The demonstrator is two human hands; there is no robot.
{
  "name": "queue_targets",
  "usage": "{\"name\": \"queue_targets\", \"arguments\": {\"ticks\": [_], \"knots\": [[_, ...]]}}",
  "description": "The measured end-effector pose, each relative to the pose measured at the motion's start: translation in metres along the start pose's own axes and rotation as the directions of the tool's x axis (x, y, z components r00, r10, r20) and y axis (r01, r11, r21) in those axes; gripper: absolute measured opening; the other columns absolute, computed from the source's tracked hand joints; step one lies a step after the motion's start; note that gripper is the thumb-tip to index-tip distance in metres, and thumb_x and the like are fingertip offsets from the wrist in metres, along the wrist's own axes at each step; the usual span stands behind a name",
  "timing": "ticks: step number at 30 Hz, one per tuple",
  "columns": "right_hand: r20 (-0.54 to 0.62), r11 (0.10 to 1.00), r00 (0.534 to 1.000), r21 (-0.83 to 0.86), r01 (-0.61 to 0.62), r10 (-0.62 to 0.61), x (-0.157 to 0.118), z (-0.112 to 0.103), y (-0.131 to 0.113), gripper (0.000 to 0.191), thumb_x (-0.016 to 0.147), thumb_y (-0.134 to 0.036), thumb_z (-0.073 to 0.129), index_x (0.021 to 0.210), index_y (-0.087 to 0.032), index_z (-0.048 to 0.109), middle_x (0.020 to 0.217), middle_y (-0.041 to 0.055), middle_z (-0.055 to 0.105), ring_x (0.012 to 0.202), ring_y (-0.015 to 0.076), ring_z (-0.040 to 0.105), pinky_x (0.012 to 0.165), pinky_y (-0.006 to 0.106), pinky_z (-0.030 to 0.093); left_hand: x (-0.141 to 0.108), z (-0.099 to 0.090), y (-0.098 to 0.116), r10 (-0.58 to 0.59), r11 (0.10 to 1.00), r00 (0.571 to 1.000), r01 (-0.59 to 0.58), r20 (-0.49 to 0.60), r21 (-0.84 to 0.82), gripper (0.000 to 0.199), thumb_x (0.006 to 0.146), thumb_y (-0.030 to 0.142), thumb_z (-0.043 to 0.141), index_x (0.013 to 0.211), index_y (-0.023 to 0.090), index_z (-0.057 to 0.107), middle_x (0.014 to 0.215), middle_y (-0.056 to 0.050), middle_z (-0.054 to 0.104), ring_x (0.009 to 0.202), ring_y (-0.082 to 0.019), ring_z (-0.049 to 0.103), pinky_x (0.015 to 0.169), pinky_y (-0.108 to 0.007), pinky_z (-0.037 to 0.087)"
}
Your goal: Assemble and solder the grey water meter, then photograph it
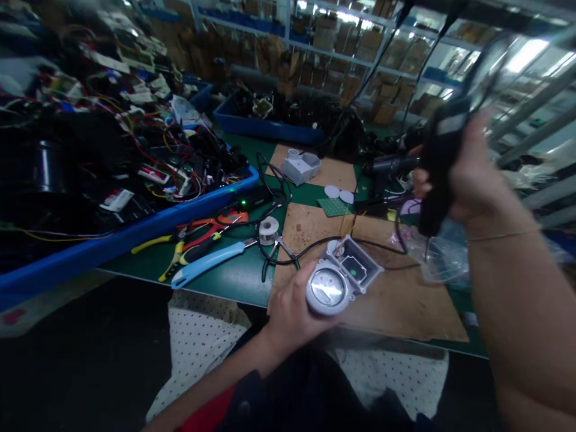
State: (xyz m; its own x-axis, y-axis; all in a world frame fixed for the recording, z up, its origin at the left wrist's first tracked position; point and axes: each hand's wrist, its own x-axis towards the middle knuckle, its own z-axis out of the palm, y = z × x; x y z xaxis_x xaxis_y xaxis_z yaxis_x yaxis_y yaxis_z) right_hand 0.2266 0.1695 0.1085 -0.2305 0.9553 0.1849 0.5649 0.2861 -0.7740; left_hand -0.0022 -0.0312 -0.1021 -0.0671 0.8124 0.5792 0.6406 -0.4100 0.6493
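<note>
Left hand: my left hand (294, 307) grips the grey case (330, 289) over the cardboard (400, 309).
Right hand: my right hand (477, 165), well apart, clasps the black screwdriver (441, 168), case's one-to-two o'clock.
Bit slip: a hasty swing could scratch the case or jab my left fingers.
Cable snag: the black cable (371, 242), just beyond at one o'clock, could catch the bit.
Bench: green (234, 280); parts bin (211, 205) at ten o'clock.
Room: shelves (288, 21), twelve o'clock.

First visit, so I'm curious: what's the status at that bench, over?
Left grip on gray housing. Right grip raised, around black tool; thin bit apart from housing. Black cable across brown board, just beyond housing.
</note>
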Motion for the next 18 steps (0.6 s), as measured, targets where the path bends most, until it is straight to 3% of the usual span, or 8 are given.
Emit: {"name": "queue_targets", "arguments": {"ticks": [2, 4, 8, 11, 14, 16, 18], "knots": [[0.053, 0.970, 0.993, -0.228, -0.087, 0.102, -0.002, 0.016, 0.039, 0.075, 0.099, -0.081, 0.016, 0.092, -0.018, 0.056, 0.069, 0.0049, 0.060, 0.058, 0.0131, 0.056, 0.061, 0.026, 0.041, 0.003, -0.002, -0.003, -0.003, 1.000, 0.999, 0.004, 0.033, -0.027, 0.096, 0.075, 0.052, 0.086, 0.149, 0.018, 0.037, 0.133, -0.017, 0.067, 0.114, -0.032, 0.072, 0.094, -0.044, 0.063], [0.035, 0.928, 0.990, -0.354, -0.119, 0.140, -0.009, 0.041, 0.076, 0.064, 0.098, -0.079, 0.040, 0.091, -0.017, 0.058, 0.076, 0.0081, 0.066, 0.067, 0.0168, 0.061, 0.065, 0.026, 0.043, 0.006, -0.004, -0.007, -0.013, 0.997, 0.996, 0.019, 0.086, -0.069, 0.095, 0.074, 0.049, 0.087, 0.149, 0.019, 0.037, 0.134, -0.017, 0.065, 0.115, -0.032, 0.071, 0.096, -0.045, 0.062], [-0.012, 0.851, 0.982, -0.496, -0.170, 0.190, -0.024, 0.078, 0.128, 0.059, 0.101, -0.070, 0.041, 0.105, -0.015, 0.061, 0.095, 0.0190, 0.070, 0.088, 0.0305, 0.067, 0.077, 0.034, 0.049, 0.010, -0.011, -0.012, -0.045, 0.990, 0.984, 0.067, 0.174, -0.123, 0.097, 0.072, 0.046, 0.090, 0.149, 0.021, 0.036, 0.138, -0.017, 0.058, 0.124, -0.033, 0.065, 0.104, -0.051, 0.057], [-0.002, 0.829, 0.981, -0.534, -0.165, 0.194, -0.032, 0.083, 0.142, 0.060, 0.101, -0.064, 0.045, 0.124, -0.010, 0.061, 0.105, 0.0238, 0.070, 0.097, 0.0371, 0.068, 0.085, 0.042, 0.052, 0.016, -0.023, -0.011, -0.092, 0.985, 0.956, 0.129, 0.279, -0.118, 0.098, 0.072, 0.044, 0.090, 0.150, 0.023, 0.034, 0.141, -0.017, 0.056, 0.127, -0.034, 0.063, 0.107, -0.053, 0.054], [0.009, 0.829, 0.991, -0.550, -0.104, 0.131, -0.049, 0.078, 0.144, 0.071, 0.099, -0.059, 0.053, 0.149, -0.009, 0.047, 0.130, 0.0244, 0.063, 0.120, 0.0429, 0.059, 0.104, 0.052, 0.047, 0.030, -0.042, -0.001, -0.166, 0.984, 0.891, 0.175, 0.423, 0.019, 0.102, 0.071, 0.048, 0.090, 0.151, 0.023, 0.032, 0.145, -0.019, 0.054, 0.130, -0.038, 0.061, 0.108, -0.059, 0.052], [0.012, 0.831, 0.997, -0.553, -0.059, 0.078, -0.069, 0.077, 0.144, 0.081, 0.098, -0.059, 0.054, 0.160, -0.011, 0.033, 0.146, 0.0213, 0.054, 0.132, 0.0450, 0.048, 0.113, 0.057, 0.040, 0.046, -0.053, 0.012, -0.178, 0.984, 0.866, 0.145, 0.466, 0.106, 0.108, 0.071, 0.055, 0.089, 0.154, 0.023, 0.028, 0.153, -0.021, 0.047, 0.136, -0.041, 0.055, 0.112, -0.062, 0.048], [-0.001, 0.834, 0.999, -0.551, -0.027, 0.032, -0.091, 0.080, 0.144, 0.080, 0.100, -0.057, 0.052, 0.163, -0.012, 0.029, 0.156, 0.0188, 0.043, 0.140, 0.0456, 0.039, 0.117, 0.060, 0.036, 0.067, -0.056, 0.028, -0.157, 0.985, 0.862, 0.104, 0.482, 0.134, 0.108, 0.075, 0.059, 0.084, 0.157, 0.024, 0.023, 0.159, -0.021, 0.040, 0.142, -0.041, 0.049, 0.114, -0.061, 0.047]]}}
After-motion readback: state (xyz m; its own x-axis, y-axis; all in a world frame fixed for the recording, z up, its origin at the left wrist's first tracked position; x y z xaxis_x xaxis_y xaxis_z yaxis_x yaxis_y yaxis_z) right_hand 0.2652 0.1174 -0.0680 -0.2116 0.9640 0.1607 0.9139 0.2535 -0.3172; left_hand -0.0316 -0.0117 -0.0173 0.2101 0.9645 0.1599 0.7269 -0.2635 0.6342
